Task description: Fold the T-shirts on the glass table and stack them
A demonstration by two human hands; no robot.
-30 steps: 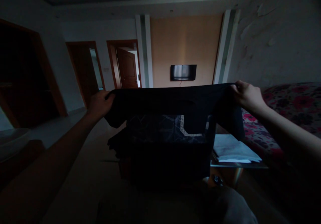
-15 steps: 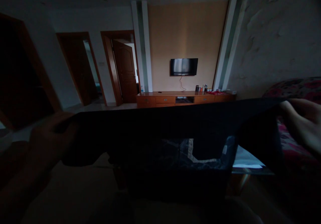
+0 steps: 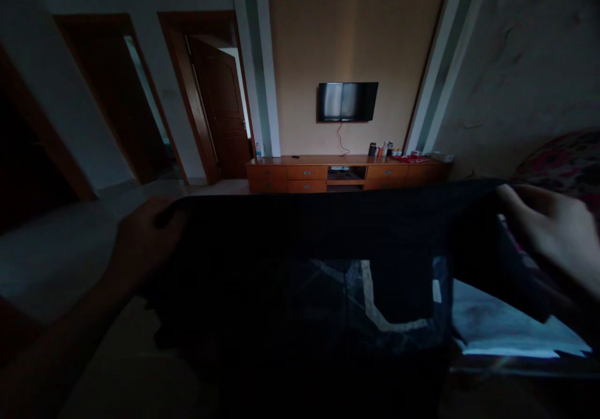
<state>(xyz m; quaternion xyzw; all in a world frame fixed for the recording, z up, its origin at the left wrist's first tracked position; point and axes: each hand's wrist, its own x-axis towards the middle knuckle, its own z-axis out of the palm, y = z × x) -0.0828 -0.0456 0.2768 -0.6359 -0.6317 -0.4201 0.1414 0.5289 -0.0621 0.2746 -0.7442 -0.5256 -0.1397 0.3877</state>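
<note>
A black shirt (image 3: 319,225) hangs stretched across the view between my hands, its top edge nearly level. On its front is a darker marbled patch with a pale angular strip. My left hand (image 3: 147,231) is closed on the shirt's upper left corner, thumb towards me. My right hand (image 3: 553,225) pinches the upper right corner between thumb and fingers. The cloth drops loosely below both hands, and its lower part fades into deep shadow, so the hem cannot be made out.
Behind the shirt at right lies a pale sheet (image 3: 506,322) on a low table. A flowered red sofa (image 3: 557,162) stands at far right. Across the room are a wooden cabinet (image 3: 304,172) with bottles, a wall television (image 3: 347,102) and an open door (image 3: 218,103).
My hands have come closer together, the left one moving inward, and the shirt is less spread. My view has tilted down and shows more of the pale sheet.
</note>
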